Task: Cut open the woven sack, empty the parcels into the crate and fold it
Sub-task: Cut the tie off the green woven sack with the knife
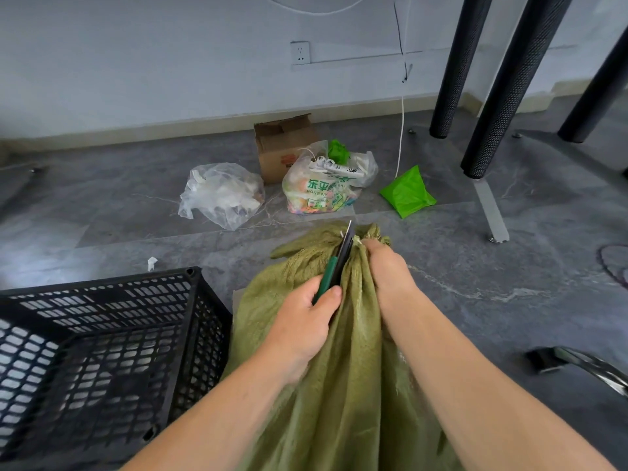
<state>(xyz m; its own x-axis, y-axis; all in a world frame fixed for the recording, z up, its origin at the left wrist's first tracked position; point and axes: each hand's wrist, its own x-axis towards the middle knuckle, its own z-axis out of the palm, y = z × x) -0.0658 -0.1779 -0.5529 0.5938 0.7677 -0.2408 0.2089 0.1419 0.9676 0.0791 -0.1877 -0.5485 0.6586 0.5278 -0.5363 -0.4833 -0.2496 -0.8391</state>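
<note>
An olive-green woven sack (353, 385) stands full in front of me, its neck bunched and tied at the top. My right hand (387, 266) grips the gathered neck just below the tie. My left hand (306, 321) holds green-handled scissors (339, 263), whose blades point up and reach the tied neck beside my right fingertips. A black slotted plastic crate (102, 351) stands on the floor to the sack's left, nothing visible inside it. The parcels are hidden inside the sack.
On the grey floor behind the sack lie a clear plastic bag (221, 195), a printed bag of rubbish (323, 188), an open cardboard box (282, 144) and a green bag (407, 192). Black table legs (503, 86) stand at the right; a chair base (584, 365) is near right.
</note>
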